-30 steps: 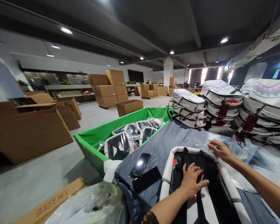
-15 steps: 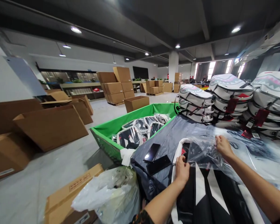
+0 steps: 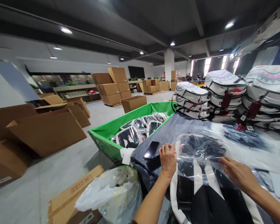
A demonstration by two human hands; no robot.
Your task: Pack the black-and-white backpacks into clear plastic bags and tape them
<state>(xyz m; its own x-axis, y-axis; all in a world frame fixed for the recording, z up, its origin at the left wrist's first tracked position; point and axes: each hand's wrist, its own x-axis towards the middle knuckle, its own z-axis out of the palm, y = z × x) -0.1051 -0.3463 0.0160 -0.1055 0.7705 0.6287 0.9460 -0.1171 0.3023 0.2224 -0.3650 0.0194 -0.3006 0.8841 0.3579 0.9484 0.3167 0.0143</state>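
A black and white backpack [image 3: 209, 199] lies on the table with its straps facing up, and a clear plastic bag [image 3: 201, 147] covers its upper end. At the left edge of that bag, my left hand [image 3: 167, 158] is closed on the plastic. My right hand [image 3: 235, 172] pinches the bag's edge on the right side, over the backpack. The lower part of the backpack is outside the plastic. Two dark phones lie by my left hand: one phone [image 3: 151, 150] shows whole, the other phone [image 3: 153, 163] is partly hidden behind the hand.
Stacks of white backpacks [image 3: 225, 93] stand at the table's far side. A green bin [image 3: 102, 127] beyond the table holds several plastic-wrapped backpacks. A full plastic sack [image 3: 116, 189] and a cardboard box [image 3: 72, 193] are at lower left. Open cartons [image 3: 51, 130] stand on the floor.
The plastic bag has been spread over the backpack's top end. My left hand has moved left to the bag's edge; my right hand has come down along the right side.
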